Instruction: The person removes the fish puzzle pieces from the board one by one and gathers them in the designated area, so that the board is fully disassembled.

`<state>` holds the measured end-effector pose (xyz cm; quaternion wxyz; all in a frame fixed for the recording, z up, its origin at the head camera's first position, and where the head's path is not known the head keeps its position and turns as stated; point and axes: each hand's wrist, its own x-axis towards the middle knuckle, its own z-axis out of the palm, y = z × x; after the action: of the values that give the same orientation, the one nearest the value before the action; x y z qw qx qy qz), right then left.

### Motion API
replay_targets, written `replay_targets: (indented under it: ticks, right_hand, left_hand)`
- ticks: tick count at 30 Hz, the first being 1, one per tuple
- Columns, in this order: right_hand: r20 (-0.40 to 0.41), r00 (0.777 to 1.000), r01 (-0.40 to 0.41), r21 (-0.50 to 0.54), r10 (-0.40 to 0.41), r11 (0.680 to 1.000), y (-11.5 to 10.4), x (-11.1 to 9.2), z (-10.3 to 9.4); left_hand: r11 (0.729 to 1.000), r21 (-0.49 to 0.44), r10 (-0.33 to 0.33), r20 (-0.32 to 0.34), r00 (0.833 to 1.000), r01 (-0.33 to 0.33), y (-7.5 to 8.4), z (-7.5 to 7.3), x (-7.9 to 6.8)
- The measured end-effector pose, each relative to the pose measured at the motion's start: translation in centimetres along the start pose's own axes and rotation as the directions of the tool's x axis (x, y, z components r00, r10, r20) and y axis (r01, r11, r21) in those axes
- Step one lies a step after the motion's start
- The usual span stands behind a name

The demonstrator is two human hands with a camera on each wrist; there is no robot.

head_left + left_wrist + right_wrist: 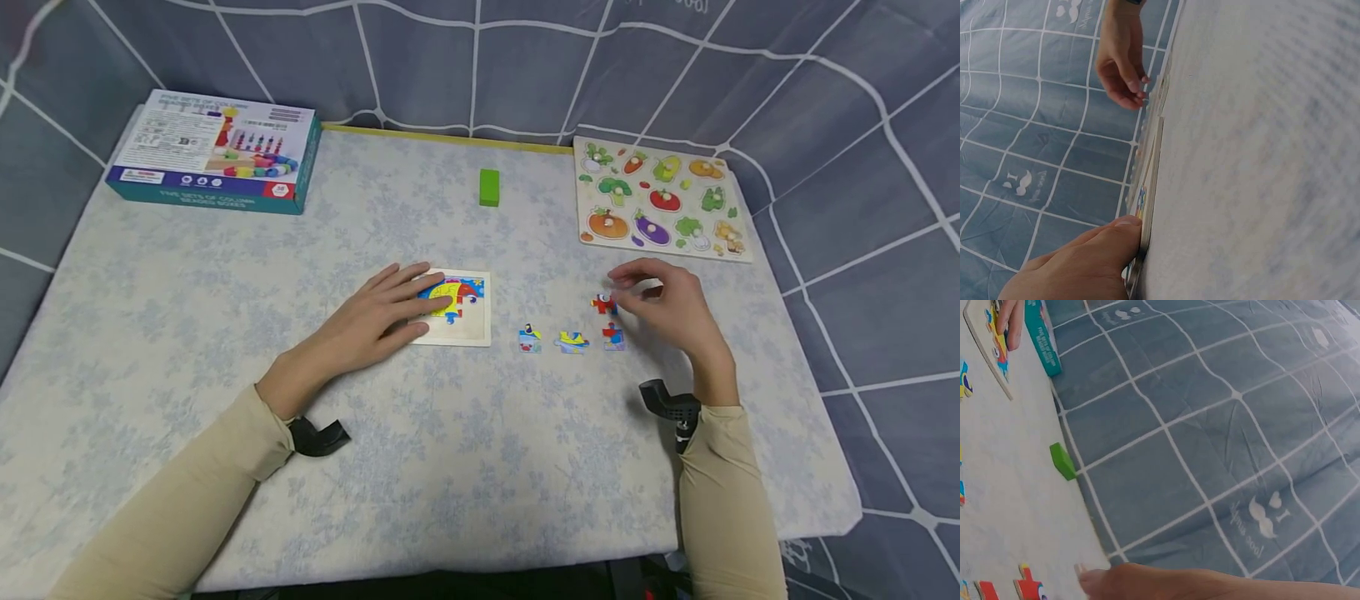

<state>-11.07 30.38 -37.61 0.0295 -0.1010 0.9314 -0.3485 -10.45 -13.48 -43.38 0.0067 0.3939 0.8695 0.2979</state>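
The wooden puzzle tray lay flat near the middle of the blue-patterned counter, partly under the left hand. It had a pale, plain rim and a bare wood lower part; above that, the fitted picture showed a yellow body, a red head with an eye, and patches of blue, some of it hidden by the fingers. The left grip was spread, its straight fingers resting across the picture, the thumb on the tray's near left part. Four loose pieces lay on the counter to the tray's right: a light-blue piece with some yellow, a yellow-and-blue piece, a red-and-blue piece and, just beyond that last one, a mostly red piece. The right hand hung just beside the red one, its grip slightly apart, fingers loosely bent.
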Motion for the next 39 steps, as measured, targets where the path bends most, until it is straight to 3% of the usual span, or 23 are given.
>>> replay_targets:
  ticks: [4, 9, 14, 23, 31, 39]
  right_hand:
    - [-0.02, 0.999, 0.028, 0.001, -0.028, 1.0, -1.2, 0.7, 0.7]
    - [0.046, 0.995, 0.093, 0.003, -0.093, 0.996, -3.3, 1.6, 3.0]
    - [0.106, 0.983, 0.152, 0.009, -0.152, 0.988, -6.2, 2.5, 5.3]
    - [0.128, 0.954, 0.271, 0.033, -0.273, 0.962, -10.5, 3.7, 9.7]
    - [0.125, 0.927, 0.355, 0.004, -0.353, 0.935, -10.9, 3.5, 12.9]
    - [0.09, 0.896, 0.439, -0.041, -0.434, 0.898, -10.7, 3.1, 14.0]
  left_hand:
    - [1.0, 0.007, 0.003, -0.013, 1.0, -0.002, 0.0, -0.1, -0.1]
    - [1.0, -0.001, -0.016, -0.022, 1.0, 0.016, 0.1, -0.2, -0.1]
    - [0.999, -0.008, -0.042, -0.028, 0.999, 0.042, 0.3, -0.3, -0.1]
    - [0.997, -0.023, -0.072, -0.031, 0.997, 0.071, 0.3, -0.3, -0.2]
    - [0.998, -0.018, -0.056, -0.043, 0.997, 0.056, 0.3, -0.4, -0.1]
    - [0.999, -0.016, -0.048, -0.065, 0.997, 0.047, 0.3, -0.3, -0.2]
